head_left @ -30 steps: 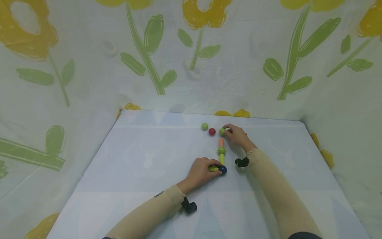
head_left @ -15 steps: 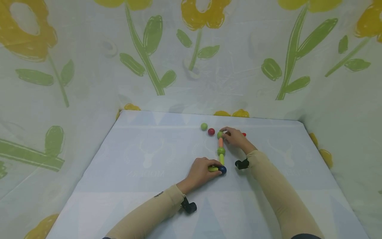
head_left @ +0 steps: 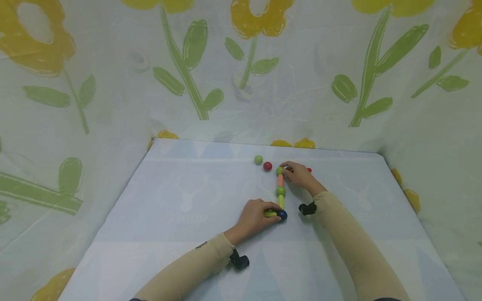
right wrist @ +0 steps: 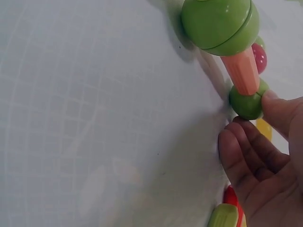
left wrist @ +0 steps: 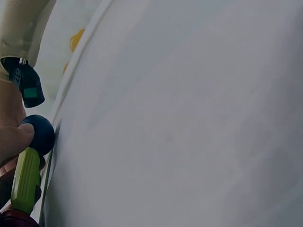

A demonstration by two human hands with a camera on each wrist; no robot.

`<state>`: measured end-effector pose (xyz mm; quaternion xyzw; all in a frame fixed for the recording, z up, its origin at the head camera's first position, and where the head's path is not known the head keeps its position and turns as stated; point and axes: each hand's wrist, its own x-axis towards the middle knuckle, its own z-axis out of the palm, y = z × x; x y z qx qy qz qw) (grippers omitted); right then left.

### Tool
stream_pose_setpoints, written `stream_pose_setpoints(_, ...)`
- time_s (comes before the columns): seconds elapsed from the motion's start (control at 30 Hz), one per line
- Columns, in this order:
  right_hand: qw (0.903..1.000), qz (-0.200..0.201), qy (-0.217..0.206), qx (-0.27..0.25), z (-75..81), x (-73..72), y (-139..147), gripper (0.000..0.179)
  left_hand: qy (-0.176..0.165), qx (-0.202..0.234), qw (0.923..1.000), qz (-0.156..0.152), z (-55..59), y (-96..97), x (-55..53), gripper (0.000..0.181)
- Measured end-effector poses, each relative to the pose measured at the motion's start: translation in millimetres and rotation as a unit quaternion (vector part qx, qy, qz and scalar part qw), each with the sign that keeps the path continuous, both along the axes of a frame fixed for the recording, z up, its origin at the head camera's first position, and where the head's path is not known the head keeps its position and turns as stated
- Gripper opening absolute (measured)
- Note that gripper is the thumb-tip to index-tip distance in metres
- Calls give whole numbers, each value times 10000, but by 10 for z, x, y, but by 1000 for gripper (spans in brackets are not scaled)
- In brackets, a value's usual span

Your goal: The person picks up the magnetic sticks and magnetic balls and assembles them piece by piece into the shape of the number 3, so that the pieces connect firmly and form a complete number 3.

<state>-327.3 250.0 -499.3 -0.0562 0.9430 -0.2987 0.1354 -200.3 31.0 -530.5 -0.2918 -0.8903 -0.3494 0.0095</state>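
My left hand (head_left: pixel 256 215) grips a dark blue ball (head_left: pixel 282 215) and the yellow-green stick (left wrist: pixel 26 179) joined to it. A dark red piece (left wrist: pixel 16 220) shows at that stick's other end in the left wrist view. From the blue ball a second yellow-green stick (head_left: pixel 281 202) runs away to a grooved green ball (head_left: pixel 280 191), then an orange stick (head_left: pixel 280 180). At the orange stick's far end, my right hand (head_left: pixel 299 174) pinches a small green ball (right wrist: pixel 247 105) between thumb and fingers; stick and ball touch.
A loose green ball (head_left: pixel 258 159) and a red ball (head_left: pixel 267 166) lie left of my right hand on the pale table (head_left: pixel 180 179). Beyond that hand lie a red piece (head_left: pixel 309 170) and a yellow-green piece (right wrist: pixel 223 215). Flower-printed cloth (head_left: pixel 293 83) surrounds the table.
My right hand has brought the small green ball nearer, from a gap beyond the orange stick to contact with its end. My left hand has stayed in place.
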Motion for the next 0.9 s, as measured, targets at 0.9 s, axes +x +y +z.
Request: stream_pose_setpoints(0.9,9999,65,150,-30,8,88,115,35,-8,-66,10000,-56,36,124,80,25)
